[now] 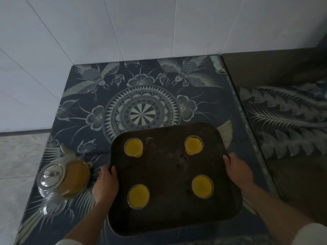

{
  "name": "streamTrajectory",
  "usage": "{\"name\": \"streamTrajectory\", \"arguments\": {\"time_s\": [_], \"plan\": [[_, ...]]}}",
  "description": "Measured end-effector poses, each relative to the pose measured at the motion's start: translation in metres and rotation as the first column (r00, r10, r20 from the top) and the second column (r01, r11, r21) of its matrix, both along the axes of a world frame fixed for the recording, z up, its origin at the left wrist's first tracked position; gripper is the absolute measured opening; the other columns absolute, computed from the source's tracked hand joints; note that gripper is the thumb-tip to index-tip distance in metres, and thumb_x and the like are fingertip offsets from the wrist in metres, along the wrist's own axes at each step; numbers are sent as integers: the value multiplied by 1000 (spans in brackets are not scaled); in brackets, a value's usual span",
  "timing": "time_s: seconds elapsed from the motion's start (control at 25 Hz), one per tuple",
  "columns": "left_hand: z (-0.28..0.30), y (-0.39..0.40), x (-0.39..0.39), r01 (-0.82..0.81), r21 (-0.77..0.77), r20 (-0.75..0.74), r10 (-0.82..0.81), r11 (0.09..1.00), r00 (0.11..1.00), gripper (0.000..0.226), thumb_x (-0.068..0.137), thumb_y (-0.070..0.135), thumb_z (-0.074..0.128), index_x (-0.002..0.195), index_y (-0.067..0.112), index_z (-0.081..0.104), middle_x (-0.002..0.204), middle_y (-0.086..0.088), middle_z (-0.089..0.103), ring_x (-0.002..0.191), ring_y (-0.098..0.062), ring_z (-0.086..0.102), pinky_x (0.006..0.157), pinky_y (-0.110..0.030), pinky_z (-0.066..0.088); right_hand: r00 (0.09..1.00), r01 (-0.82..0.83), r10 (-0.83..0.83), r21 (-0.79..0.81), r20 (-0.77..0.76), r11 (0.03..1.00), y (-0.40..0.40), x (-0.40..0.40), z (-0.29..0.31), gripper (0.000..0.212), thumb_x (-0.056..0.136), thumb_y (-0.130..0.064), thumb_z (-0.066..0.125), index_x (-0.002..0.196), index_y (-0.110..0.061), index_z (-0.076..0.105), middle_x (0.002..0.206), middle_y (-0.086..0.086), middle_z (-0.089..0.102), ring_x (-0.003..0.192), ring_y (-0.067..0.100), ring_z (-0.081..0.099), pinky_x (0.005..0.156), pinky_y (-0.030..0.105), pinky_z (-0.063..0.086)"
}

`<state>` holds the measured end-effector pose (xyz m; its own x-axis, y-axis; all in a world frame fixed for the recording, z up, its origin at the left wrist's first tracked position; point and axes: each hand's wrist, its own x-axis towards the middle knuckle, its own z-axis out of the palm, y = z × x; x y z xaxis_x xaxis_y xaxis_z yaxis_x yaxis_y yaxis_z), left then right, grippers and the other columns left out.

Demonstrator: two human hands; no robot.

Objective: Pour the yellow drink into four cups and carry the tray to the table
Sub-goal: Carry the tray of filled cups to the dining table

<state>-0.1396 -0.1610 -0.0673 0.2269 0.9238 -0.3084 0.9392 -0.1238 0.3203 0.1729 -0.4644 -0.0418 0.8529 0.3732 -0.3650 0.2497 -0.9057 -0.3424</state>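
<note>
A dark rectangular tray (pixel 169 174) is in front of me over the patterned blue cloth. On it stand several clear cups full of yellow drink: far left (pixel 133 147), far right (pixel 194 145), near left (pixel 138 196), near right (pixel 202 186). My left hand (pixel 106 184) grips the tray's left edge, thumb over the rim. My right hand (pixel 238 169) grips the right edge. A glass teapot (pixel 65 179) with yellow drink inside and a metal lid stands on the cloth just left of my left hand.
The blue cloth with a round white medallion (pixel 141 114) covers a low surface set against white tiled walls (pixel 159 27). A dark glass panel (pixel 283 106) reflecting the cloth rises at the right. Pale floor (pixel 16 156) lies to the left.
</note>
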Motion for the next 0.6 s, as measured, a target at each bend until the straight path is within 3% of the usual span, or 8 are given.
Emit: {"name": "streamTrajectory", "arguments": {"time_s": [0.28, 0.4, 0.6], "plan": [[2, -5, 2, 62, 83, -65, -56, 995, 996, 34, 103, 43, 26, 103, 13, 44, 106, -16, 68, 82, -38, 68, 63, -43, 47, 988, 57, -73, 125, 132, 991, -5, -9, -20, 31, 107, -35, 38, 87, -14, 47, 72, 1, 54, 60, 20, 48, 56, 34, 33], [3, -4, 2, 63, 79, -68, -58, 995, 996, 35, 103, 41, 27, 104, 11, 45, 106, -16, 68, 81, -39, 68, 62, -41, 44, 983, 77, -99, 141, 155, 987, -4, -13, -26, 30, 106, -34, 38, 88, -12, 49, 72, 2, 55, 59, 20, 48, 56, 34, 33], [-2, -3, 2, 51, 82, -48, -47, 995, 998, 34, 103, 41, 29, 106, 12, 46, 104, -15, 68, 80, -37, 68, 66, -44, 52, 978, 103, -126, 145, 165, 984, -3, -13, -31, 31, 106, -33, 39, 88, -11, 50, 73, 3, 55, 62, 23, 51, 59, 35, 37]]}}
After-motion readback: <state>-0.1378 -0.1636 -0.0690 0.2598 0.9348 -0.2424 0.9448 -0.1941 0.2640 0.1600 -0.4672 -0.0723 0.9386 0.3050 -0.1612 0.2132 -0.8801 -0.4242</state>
